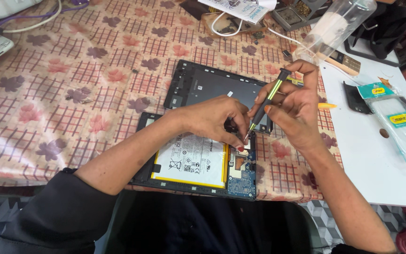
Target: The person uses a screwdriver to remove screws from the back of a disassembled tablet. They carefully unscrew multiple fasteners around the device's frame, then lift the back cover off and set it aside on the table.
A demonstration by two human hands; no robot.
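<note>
While the head camera looks down, two hands meet over an opened tablet [196, 162] that lies at the near edge of the tabletop [71, 94]. A cloth with a pattern of checks and flowers covers this tabletop.

The right hand [294, 106] is closed around a thin screwdriver [265, 104] with a black and green grip. Its thumb and fingers pinch the grip, and the first finger curls over the top end. The tool leans, with its tip pointing down and left at the tablet's inside, just by the green circuit board [242, 176].

The left hand [212, 120] holds nothing. Its fingers are bent and spread a little, and the fingertips [238, 146] press down on the tablet right beside the tool's tip. A big white battery [191, 160] with a yellow edge fills the middle of the tablet, just left of the circuit board.

Just behind the hands lies the tablet's dark back cover [207, 87], flat on the cloth. To the right sits a white board [377, 160] with a clear packet [402, 124] of parts on it. A clear plastic bottle [337, 26] stands far off at the right. White cables [226, 30] curl at the far side.
</note>
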